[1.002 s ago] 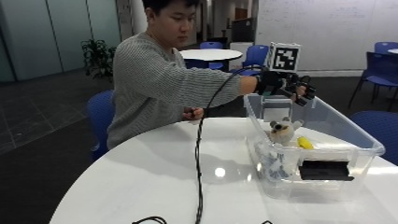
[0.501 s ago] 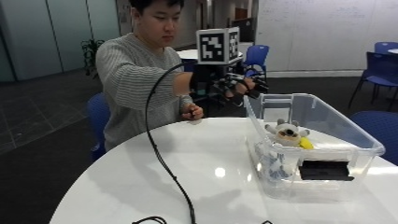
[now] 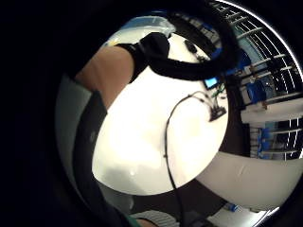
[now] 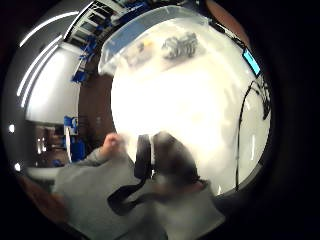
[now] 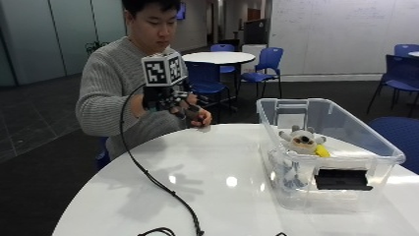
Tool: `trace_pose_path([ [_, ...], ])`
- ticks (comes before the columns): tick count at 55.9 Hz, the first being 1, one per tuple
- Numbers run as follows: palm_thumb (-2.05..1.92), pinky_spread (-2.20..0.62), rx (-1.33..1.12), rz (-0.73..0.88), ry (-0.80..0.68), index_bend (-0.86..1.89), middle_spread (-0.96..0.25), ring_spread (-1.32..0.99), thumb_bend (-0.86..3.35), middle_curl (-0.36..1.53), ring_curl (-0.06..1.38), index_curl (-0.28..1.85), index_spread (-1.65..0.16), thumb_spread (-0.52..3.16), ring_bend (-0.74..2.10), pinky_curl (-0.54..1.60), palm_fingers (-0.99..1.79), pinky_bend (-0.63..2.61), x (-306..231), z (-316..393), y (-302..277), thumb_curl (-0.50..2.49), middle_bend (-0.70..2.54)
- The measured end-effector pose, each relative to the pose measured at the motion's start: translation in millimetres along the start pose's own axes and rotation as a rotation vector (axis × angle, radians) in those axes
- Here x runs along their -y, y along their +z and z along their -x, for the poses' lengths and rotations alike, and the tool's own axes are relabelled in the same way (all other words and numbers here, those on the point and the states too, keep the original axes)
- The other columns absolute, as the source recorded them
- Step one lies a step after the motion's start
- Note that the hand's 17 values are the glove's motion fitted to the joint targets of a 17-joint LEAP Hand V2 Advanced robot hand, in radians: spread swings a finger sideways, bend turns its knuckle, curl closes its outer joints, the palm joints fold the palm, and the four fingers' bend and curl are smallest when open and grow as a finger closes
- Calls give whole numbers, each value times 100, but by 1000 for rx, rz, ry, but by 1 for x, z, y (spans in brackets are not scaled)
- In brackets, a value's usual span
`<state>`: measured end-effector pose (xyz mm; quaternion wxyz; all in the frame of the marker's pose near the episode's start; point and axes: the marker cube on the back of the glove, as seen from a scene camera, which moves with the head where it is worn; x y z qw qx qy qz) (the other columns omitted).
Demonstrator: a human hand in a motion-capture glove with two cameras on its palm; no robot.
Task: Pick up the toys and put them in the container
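In the outside view a clear plastic container point(image 5: 367, 147) stands on the right of the round white table point(image 5: 196, 172). Inside it lie a grey-and-white plush toy point(image 5: 302, 140), a yellow toy point(image 5: 322, 151), a blue-and-white toy point(image 5: 288, 178) and a black item point(image 5: 340, 179). My gloved right hand point(image 5: 171, 102) hangs in the air in front of the person's chest, well left of the container, its fingers loosely curled and holding nothing. The thumb side palm view looks down on the container point(image 4: 150, 30) with the plush toy point(image 4: 179, 45) in it.
The person's bare left hand point(image 5: 199, 119) rests at the table's far edge. A black cable point(image 5: 167, 189) runs from the glove across the table's left part. Blue chairs point(image 5: 260, 64) and another round table point(image 5: 219, 58) stand behind. No loose toy shows on the tabletop.
My gloved hand has moved left from above the container's far rim, back across the table to the person's chest. The toys in the container have stayed put.
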<state>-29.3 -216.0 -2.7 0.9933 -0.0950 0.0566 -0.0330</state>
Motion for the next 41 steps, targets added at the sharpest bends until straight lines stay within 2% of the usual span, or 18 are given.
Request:
trace_pose_path([
  [9, -3, 6, 48, -17, 57, 17, -18, -12, -3, 36, 36, 30, -38, 128, 38, 32, -4, 100, -108, 48, 51, 28, 18],
  [15, -3, 6, 71, -15, 102, 18, -17, -12, -3, 36, 36, 31, -38, 129, 37, 32, -2, 99, -153, 74, 83, 27, 19],
  [23, -3, 5, 20, 22, 111, 18, -17, -11, -2, 36, 36, 32, -38, 131, 36, 32, -1, 97, -171, 77, 97, 27, 19],
  [41, -2, 5, 56, 6, 68, 18, -17, -11, -2, 36, 35, 35, -38, 134, 35, 31, -1, 94, -167, 88, 111, 26, 19],
])
